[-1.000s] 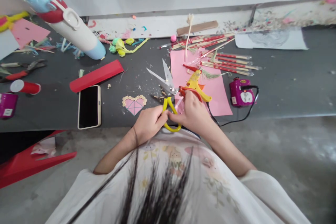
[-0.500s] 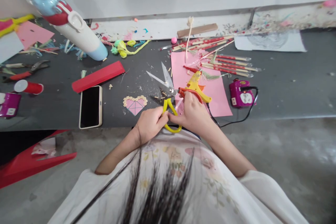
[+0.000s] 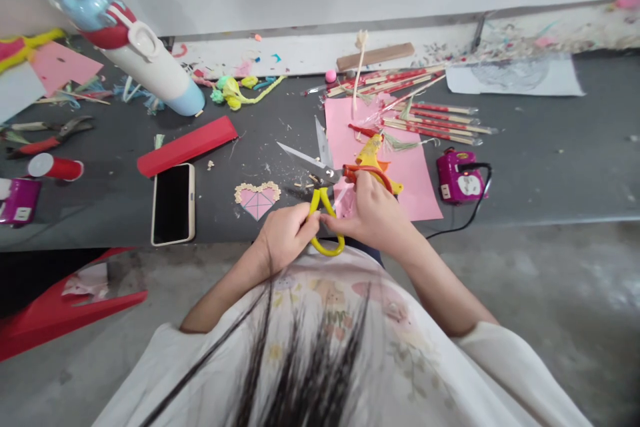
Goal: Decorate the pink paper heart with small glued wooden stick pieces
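Observation:
A pair of scissors has its blades spread wide, tips pointing away from me to the upper left. My left hand is closed on the yellow handle loop, close to the table's front edge. The red-orange loop is in my right hand, whose thumb reaches toward the yellow loop. Left of the blades lies a pink paper heart with drawn lines and small beige pieces along its upper edge. A yellow glue gun rests just beyond my right hand on pink paper, partly hidden by it.
Wrapped sticks lie behind the glue gun. A purple socket box with a black cable stands at right. Leftward are a phone, a red strip, a bottle, a red thread spool and pliers.
The scissor blades have spread further apart. My right hand has moved slightly to the right with its loop, while my left hand stays almost still.

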The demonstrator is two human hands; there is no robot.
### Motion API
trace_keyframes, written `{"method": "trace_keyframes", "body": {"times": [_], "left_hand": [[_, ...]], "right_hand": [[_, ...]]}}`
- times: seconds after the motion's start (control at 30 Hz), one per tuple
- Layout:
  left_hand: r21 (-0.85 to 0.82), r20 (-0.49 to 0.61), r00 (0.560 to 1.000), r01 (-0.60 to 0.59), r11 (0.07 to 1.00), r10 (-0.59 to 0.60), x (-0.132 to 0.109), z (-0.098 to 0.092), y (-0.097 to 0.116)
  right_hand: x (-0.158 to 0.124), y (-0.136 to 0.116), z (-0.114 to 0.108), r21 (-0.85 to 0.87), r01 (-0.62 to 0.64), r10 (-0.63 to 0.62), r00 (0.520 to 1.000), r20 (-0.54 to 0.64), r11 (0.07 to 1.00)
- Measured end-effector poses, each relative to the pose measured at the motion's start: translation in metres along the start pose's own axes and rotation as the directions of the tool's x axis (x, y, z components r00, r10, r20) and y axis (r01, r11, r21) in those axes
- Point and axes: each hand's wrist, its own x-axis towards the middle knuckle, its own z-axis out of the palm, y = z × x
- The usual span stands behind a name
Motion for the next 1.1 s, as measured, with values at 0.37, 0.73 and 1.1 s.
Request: {"method": "trace_keyframes", "body": {"times": [0.37,0.73,1.1], "left_hand": [[0.122,-0.515,0.838,-0.136,0.983,0.180,0.006,-0.016,-0.020],[0.491,-0.523,0.616,-0.349,0.798,0.590,0.011,-0.021,-0.024],[0.407,-0.557,0.567,-0.451,0.794,0.607,0.008,-0.020,-0.026]], "right_hand": [[-0.004,0.004,0.004,0.556,-0.133,0.021,0.979,0.203,0.820],[-0.018,-0.008,-0.001,0.606,-0.193,-0.041,0.936,0.350,0.771],[-0.019,-0.014,-0.006,0.633,-0.132,-0.107,0.940,0.325,0.762]]}}
